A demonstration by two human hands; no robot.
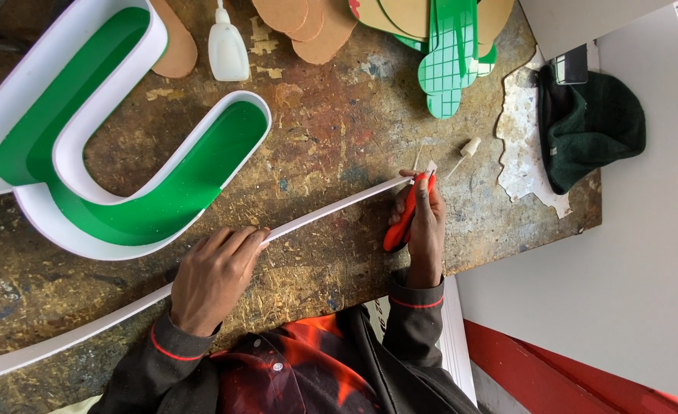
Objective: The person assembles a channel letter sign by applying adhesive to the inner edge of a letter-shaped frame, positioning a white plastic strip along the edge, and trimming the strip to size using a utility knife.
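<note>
Two hands at work on the counter [339, 138]: our left hand [215, 277] presses flat on a long white strip [331, 207] crossing mid-frame; our right hand [421, 222] grips an orange knife [402, 222] at the strip's right end. Green-and-white curved letter [124, 153], upper left.

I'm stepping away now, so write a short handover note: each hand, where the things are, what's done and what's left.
Left hand: pressed flat on the long white strip, holding it to the workbench.
Right hand: gripping the orange utility knife, blade at the strip's far end.
Nearby: green-and-white channel letter, glue bottle, small nozzle.
Done: strip laid out and pinned.
Left: no cut is visible; the strip is not on the letter.
</note>
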